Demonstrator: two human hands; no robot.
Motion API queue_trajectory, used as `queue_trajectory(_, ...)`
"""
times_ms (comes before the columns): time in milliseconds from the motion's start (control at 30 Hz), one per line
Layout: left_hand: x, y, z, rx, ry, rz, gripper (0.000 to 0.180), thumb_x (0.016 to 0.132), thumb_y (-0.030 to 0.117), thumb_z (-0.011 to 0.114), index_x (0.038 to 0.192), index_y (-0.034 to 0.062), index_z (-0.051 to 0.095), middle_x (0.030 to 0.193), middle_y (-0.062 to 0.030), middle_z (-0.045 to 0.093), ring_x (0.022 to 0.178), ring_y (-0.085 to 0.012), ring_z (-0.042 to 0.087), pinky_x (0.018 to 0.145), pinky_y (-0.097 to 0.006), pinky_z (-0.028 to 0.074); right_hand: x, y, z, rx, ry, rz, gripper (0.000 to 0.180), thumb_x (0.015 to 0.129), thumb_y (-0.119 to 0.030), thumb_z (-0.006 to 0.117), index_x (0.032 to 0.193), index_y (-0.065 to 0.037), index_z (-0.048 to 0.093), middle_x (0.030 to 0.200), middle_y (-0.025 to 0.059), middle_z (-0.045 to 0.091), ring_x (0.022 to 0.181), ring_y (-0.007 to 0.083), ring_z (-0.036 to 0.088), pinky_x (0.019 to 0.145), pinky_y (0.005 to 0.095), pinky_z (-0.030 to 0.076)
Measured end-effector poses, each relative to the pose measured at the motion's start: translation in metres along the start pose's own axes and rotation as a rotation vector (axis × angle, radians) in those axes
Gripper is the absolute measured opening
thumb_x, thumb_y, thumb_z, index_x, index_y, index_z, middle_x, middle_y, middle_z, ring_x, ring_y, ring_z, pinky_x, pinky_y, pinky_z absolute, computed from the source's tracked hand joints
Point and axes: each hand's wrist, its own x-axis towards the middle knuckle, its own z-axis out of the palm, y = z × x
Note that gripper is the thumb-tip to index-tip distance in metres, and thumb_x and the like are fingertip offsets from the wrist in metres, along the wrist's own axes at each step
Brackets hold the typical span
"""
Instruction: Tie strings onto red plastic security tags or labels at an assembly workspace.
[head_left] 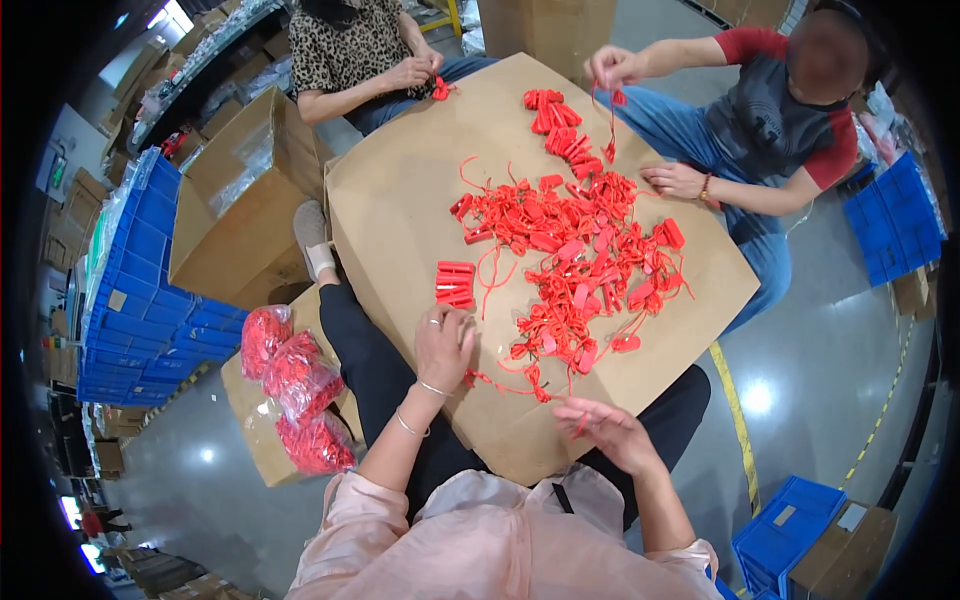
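A large sheet of brown cardboard point(400, 210) lies across my lap and carries a heap of red tags with red strings point(575, 265). My left hand point(443, 347) rests on the cardboard, fingers curled over one end of a red string beside a small neat stack of red tags point(455, 283). My right hand point(603, 428) is near the front edge of the cardboard, pinching a red tag string between its fingertips. The string point(510, 385) runs across the cardboard between my two hands.
Two other people sit at the far side, each handling red tags; a row of sorted tags point(560, 128) lies near them. Clear bags of red tags point(295, 390) sit in a carton at my left. Blue crates point(150, 290) stack on the left, more blue crates point(790, 525) at lower right.
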Motion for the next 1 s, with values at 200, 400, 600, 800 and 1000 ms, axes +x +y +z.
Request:
queue_trajectory(200, 0.018, -0.025, 0.015, 0.135, 0.028, 0.137, 0.02, 0.067, 0.01, 0.068, 0.081, 0.007, 0.053, 0.082, -0.01, 0.05, 0.077, -0.027, 0.05, 0.066, -0.037, 0.041, 0.002, 0.027, -0.006, -0.321, -0.058, 0.074, 0.029, 0.088, 0.003, 0.04, 0.114, 0.001, 0.053, 0.113, 0.0089, 0.057, 0.094, 0.0161, 0.058, 0.081, 0.0266, 0.044)
queue_trajectory(400, 0.025, -0.031, 0.012, 0.123, -0.01, 0.174, 0.017, 0.068, 0.012, 0.068, 0.075, 0.0071, 0.054, 0.078, -0.0092, 0.05, 0.076, -0.0256, 0.051, 0.067, -0.037, 0.043, 0.008, 0.01, 0.034, -1.123, 0.169, -0.278, 0.016, 0.083, -0.007, 0.059, 0.097, -0.008, 0.065, 0.079, 0.0065, 0.051, 0.083, 0.017, 0.051, 0.071, 0.0264, 0.042)
queue_trajectory(600, 0.025, -0.032, 0.004, 0.12, -0.021, 0.166, 0.022, 0.068, 0.008, 0.067, 0.082, 0.0053, 0.051, 0.079, -0.011, 0.052, 0.078, -0.0284, 0.052, 0.067, -0.039, 0.044, 0.023, 0.012, 0.041, -1.247, 0.152, -0.56, 0.02, 0.08, -0.005, 0.061, 0.1, -0.005, 0.063, 0.084, 0.0083, 0.053, 0.084, 0.0191, 0.052, 0.076, 0.0297, 0.043)
queue_trajectory(800, 0.013, -0.037, 0.006, 0.073, -0.041, 0.101, 0.017, 0.075, 0.009, 0.063, 0.085, 0.004, 0.049, 0.073, -0.0146, 0.054, 0.065, -0.0329, 0.055, 0.06, -0.04, 0.046, 0.023, 0.022, 0.057, -0.782, 0.281, -0.444, 0.013, 0.081, -0.001, 0.059, 0.095, -0.001, 0.059, 0.081, 0.0064, 0.058, 0.07, 0.0154, 0.055, 0.068, 0.0269, 0.045)
queue_trajectory(1000, 0.011, 0.002, -0.019, -0.687, -0.246, -0.428, 0.016, 0.085, 0.015, 0.057, 0.09, 0.0011, 0.052, 0.067, -0.0081, 0.058, 0.052, -0.0142, 0.057, 0.047, -0.028, 0.045, 0.027, 0.013, 0.059, -0.285, 0.27, -0.3, 0.002, 0.086, -0.002, 0.055, 0.088, -0.002, 0.055, 0.073, -0.0021, 0.053, 0.061, 0.0029, 0.047, 0.056, 0.017, 0.039)
